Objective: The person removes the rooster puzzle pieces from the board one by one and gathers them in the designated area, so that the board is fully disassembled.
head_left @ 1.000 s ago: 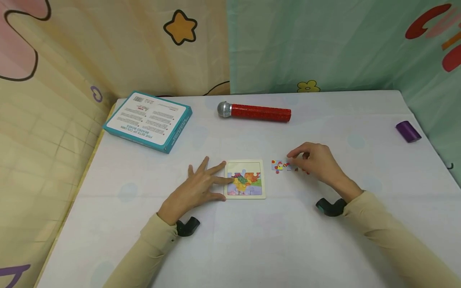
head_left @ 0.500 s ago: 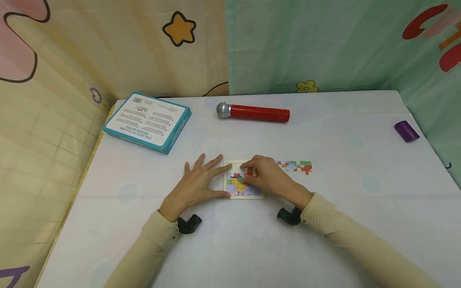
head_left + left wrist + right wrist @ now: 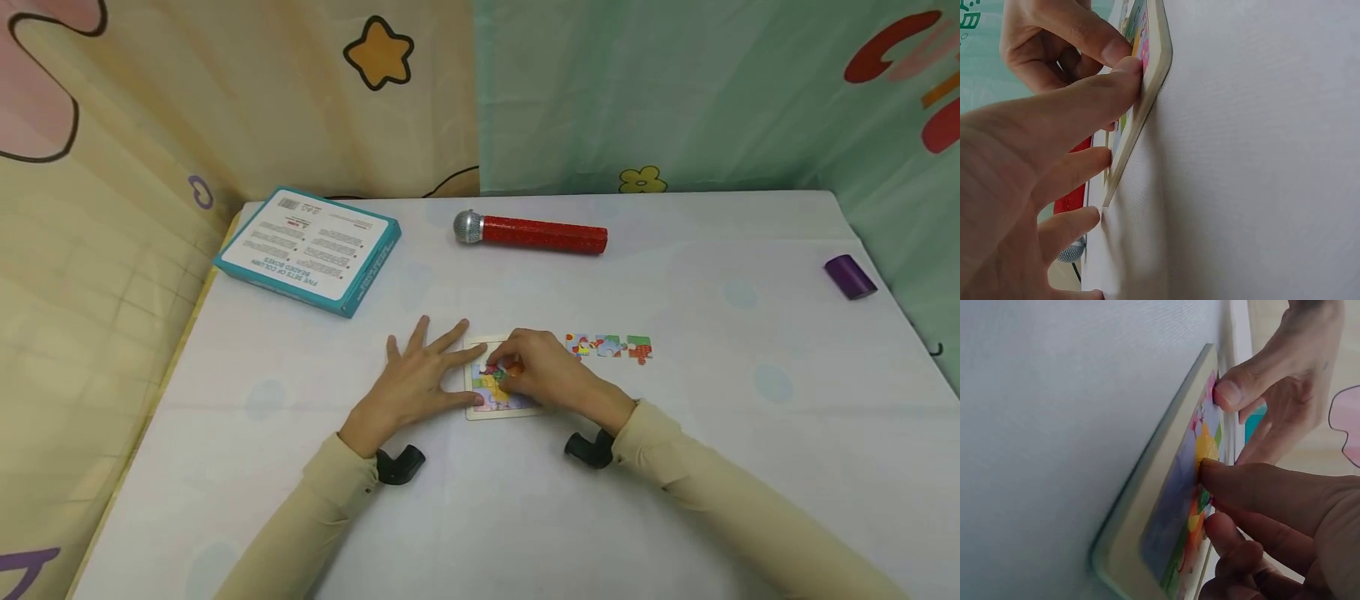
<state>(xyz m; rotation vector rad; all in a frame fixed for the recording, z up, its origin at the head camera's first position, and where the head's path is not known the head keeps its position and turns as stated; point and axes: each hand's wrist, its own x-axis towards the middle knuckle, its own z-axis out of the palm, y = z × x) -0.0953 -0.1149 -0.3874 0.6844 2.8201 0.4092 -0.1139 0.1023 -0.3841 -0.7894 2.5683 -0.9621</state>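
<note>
A small jigsaw puzzle in a pale square frame [image 3: 472, 414] lies on the white table, partly covered by both hands. Its pieces show a yellow, green and red picture. My left hand [image 3: 408, 379] spreads its fingers at the frame's left side, with the thumb [image 3: 1127, 78] pressing on the puzzle's near-left part. Over the middle of the puzzle, my right hand [image 3: 558, 375] curls thumb and forefinger together at a coloured piece [image 3: 1202, 499]. Its thumb [image 3: 1222, 478] rests on the yellow part. Right of the frame, three loose puzzle pieces [image 3: 608, 346] lie in a row.
A teal and white box [image 3: 307, 250] lies at the back left. A red microphone [image 3: 543, 234] with a silver head lies at the back middle. Far right is a purple cylinder [image 3: 851, 277]. Curtains [image 3: 652, 92] hang behind the table.
My right hand has moved left from beside the loose pieces onto the puzzle, uncovering them. The frame has turned slightly. My left hand has stayed at its left side.
</note>
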